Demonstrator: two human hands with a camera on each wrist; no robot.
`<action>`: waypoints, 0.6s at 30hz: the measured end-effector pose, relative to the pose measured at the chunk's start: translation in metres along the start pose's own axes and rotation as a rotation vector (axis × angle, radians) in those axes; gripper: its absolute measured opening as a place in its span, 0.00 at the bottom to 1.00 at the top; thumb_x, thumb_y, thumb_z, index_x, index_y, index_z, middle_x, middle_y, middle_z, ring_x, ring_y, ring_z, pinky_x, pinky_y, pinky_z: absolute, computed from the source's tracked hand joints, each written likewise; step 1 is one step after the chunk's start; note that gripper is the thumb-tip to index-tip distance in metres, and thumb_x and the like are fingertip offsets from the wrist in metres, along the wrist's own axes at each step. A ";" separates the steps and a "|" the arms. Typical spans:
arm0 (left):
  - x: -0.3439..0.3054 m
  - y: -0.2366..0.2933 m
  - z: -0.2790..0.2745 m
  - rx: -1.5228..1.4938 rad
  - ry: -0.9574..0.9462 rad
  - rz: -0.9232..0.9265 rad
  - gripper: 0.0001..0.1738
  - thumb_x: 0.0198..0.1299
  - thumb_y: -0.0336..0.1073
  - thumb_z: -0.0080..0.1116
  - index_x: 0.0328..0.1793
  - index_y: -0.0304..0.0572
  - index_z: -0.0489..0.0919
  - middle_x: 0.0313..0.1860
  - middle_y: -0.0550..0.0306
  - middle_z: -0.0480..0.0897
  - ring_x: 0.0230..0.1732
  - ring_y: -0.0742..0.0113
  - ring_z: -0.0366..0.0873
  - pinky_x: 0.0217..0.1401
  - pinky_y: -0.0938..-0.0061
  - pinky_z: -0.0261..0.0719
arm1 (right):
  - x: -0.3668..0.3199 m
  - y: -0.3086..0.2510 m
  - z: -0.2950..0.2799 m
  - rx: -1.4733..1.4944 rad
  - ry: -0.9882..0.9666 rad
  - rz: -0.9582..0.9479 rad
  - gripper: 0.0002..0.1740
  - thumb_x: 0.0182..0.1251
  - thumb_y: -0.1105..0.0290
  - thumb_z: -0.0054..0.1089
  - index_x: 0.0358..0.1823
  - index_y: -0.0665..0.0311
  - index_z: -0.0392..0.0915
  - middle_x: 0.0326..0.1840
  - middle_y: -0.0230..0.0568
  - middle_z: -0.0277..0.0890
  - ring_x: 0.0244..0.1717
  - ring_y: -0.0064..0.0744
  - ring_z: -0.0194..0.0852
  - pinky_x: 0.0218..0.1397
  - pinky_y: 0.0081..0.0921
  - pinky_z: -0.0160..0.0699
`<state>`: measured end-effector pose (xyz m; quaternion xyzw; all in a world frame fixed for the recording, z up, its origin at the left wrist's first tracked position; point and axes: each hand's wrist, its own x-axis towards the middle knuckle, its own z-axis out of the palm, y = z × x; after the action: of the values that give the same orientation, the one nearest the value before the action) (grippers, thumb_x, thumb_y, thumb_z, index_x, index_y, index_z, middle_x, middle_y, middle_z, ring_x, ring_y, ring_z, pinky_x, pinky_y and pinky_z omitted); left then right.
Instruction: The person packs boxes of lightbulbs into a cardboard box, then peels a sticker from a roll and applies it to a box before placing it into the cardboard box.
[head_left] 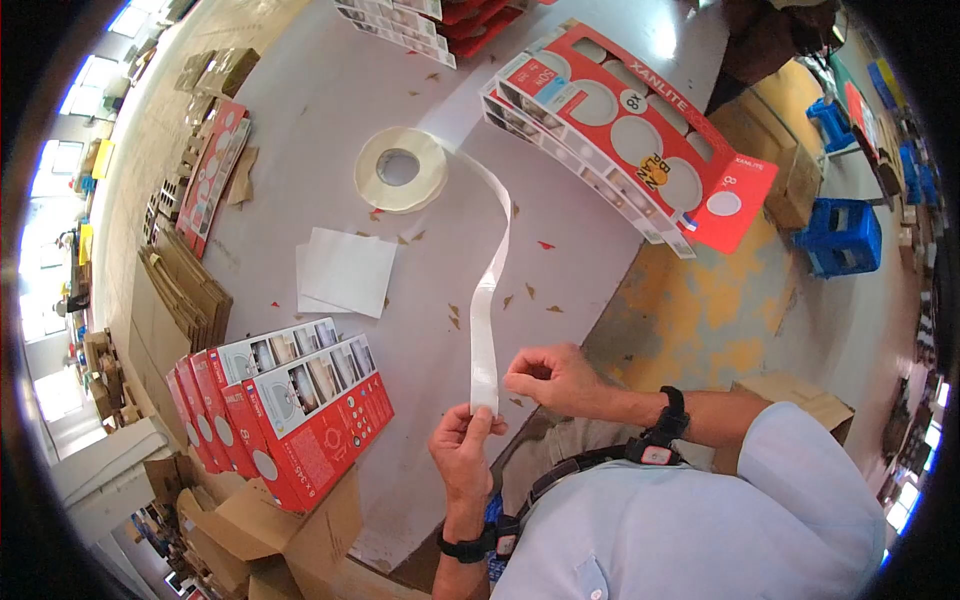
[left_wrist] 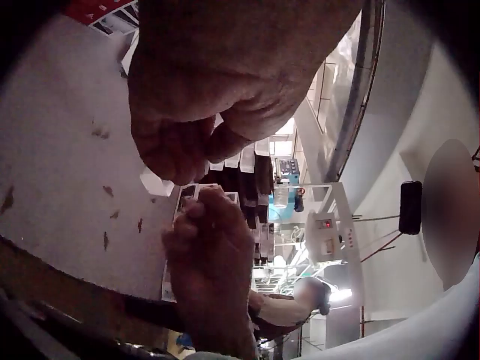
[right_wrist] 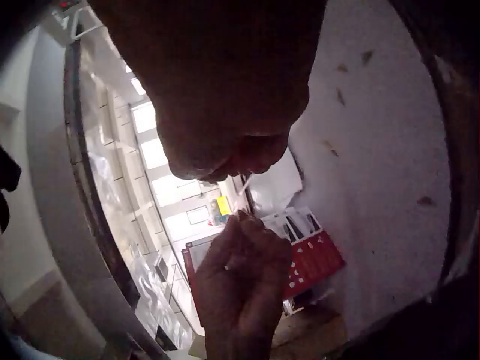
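Observation:
A wide roll of pale strip (head_left: 372, 183) lies flat on the table, and its loose white strip (head_left: 483, 330) runs in a curve toward the person. My left hand (head_left: 465, 445) pinches the free end of this strip between thumb and fingers. Close to the right of that end is my right hand (head_left: 560, 381), its fingers curled in toward the thumb with nothing visible in them. In the left wrist view, the left hand (left_wrist: 202, 97) is above and the right hand (left_wrist: 210, 255) below. The right wrist view shows the right hand (right_wrist: 232, 112) dark, opposite the left hand (right_wrist: 247, 270).
White sheets (head_left: 350, 270) lie left of the strip. Red printed boxes (head_left: 320, 430) stand at the left front, beside an open cardboard box (head_left: 250, 515). A large red box (head_left: 620, 120) with round cut-outs lies at the back right. Brown scraps dot the table (head_left: 420, 320).

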<state>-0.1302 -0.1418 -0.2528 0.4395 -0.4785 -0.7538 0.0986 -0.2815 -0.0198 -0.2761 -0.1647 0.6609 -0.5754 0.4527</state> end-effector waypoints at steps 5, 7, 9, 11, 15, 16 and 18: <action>0.001 0.003 0.004 0.062 0.013 0.033 0.06 0.69 0.29 0.62 0.46 0.32 0.82 0.33 0.54 0.86 0.32 0.69 0.84 0.39 0.73 0.82 | 0.009 -0.022 -0.011 -0.385 -0.026 -0.518 0.05 0.63 0.72 0.68 0.39 0.64 0.85 0.31 0.37 0.80 0.24 0.28 0.77 0.28 0.27 0.77; 0.000 0.004 0.004 0.088 0.012 0.049 0.06 0.69 0.29 0.62 0.46 0.31 0.83 0.34 0.54 0.86 0.32 0.70 0.83 0.39 0.74 0.82 | 0.009 -0.027 -0.009 -0.473 -0.069 -0.599 0.05 0.61 0.73 0.68 0.38 0.64 0.84 0.32 0.40 0.80 0.26 0.35 0.79 0.30 0.31 0.79; 0.000 0.005 0.003 0.128 0.009 0.075 0.07 0.69 0.28 0.62 0.47 0.31 0.83 0.35 0.55 0.86 0.32 0.71 0.83 0.39 0.74 0.82 | 0.010 -0.031 -0.005 -0.496 -0.109 -0.617 0.05 0.60 0.72 0.66 0.35 0.64 0.83 0.30 0.45 0.79 0.29 0.47 0.82 0.33 0.39 0.81; 0.000 0.006 0.002 0.183 0.002 0.103 0.07 0.70 0.28 0.61 0.49 0.30 0.83 0.37 0.55 0.87 0.33 0.72 0.83 0.40 0.75 0.82 | 0.010 -0.029 -0.001 -0.519 -0.134 -0.629 0.05 0.60 0.71 0.66 0.33 0.65 0.82 0.30 0.45 0.79 0.29 0.48 0.82 0.33 0.40 0.81; -0.002 0.008 -0.001 0.316 -0.039 0.106 0.08 0.71 0.27 0.60 0.51 0.29 0.83 0.39 0.57 0.87 0.37 0.73 0.84 0.43 0.76 0.83 | 0.009 -0.028 0.004 -0.556 -0.188 -0.608 0.06 0.61 0.71 0.64 0.29 0.66 0.80 0.30 0.46 0.79 0.30 0.50 0.81 0.33 0.41 0.80; -0.002 0.009 -0.002 0.348 -0.053 0.112 0.08 0.71 0.27 0.60 0.51 0.29 0.83 0.39 0.57 0.87 0.38 0.73 0.84 0.44 0.76 0.84 | 0.009 -0.028 0.005 -0.564 -0.198 -0.597 0.06 0.61 0.71 0.64 0.29 0.66 0.79 0.30 0.46 0.79 0.29 0.50 0.81 0.33 0.42 0.80; -0.003 0.011 -0.004 0.399 -0.078 0.131 0.08 0.71 0.27 0.61 0.51 0.29 0.83 0.38 0.58 0.86 0.38 0.75 0.83 0.44 0.77 0.83 | 0.010 -0.028 0.005 -0.577 -0.218 -0.575 0.07 0.60 0.71 0.63 0.28 0.67 0.78 0.29 0.47 0.79 0.28 0.51 0.81 0.32 0.42 0.80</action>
<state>-0.1281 -0.1487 -0.2428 0.3890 -0.6493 -0.6523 0.0397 -0.2909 -0.0381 -0.2540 -0.5225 0.6701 -0.4490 0.2762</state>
